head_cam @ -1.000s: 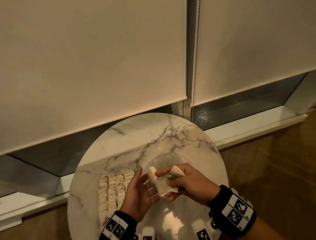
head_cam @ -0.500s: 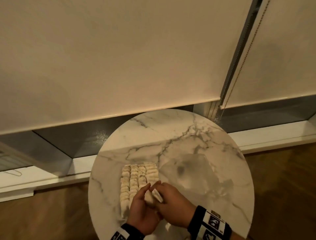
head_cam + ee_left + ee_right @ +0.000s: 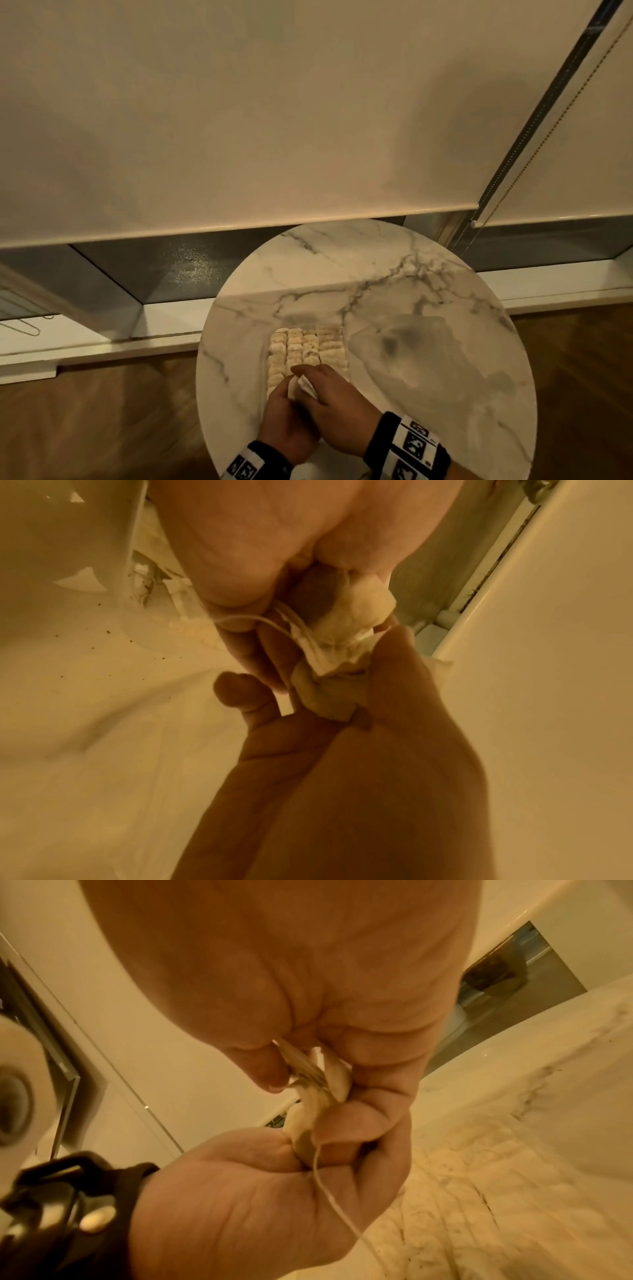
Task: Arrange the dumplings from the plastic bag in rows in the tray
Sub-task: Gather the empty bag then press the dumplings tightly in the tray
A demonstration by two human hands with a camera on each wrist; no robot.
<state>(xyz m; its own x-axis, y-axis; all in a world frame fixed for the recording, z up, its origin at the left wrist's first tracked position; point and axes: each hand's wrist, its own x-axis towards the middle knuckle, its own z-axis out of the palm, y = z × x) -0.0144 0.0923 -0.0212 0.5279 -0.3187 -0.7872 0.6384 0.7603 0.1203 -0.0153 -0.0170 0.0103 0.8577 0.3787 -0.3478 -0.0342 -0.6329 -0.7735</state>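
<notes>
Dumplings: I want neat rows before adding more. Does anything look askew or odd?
Visible rows of dumplings look straight; their near ends hide behind the left hand and right hand. Odd: a thin strand trails from the pale wad both hands pinch, and dark specks dot the surface below.

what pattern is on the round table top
White marble with grey veins on the round table top, clearest in the head view.

Looks like a home living space: round marble-patterned side table at six o'clock, wood-plank floor from seven to four o'clock, cream roller blinds with bead chain over low windows at twelve.
</notes>
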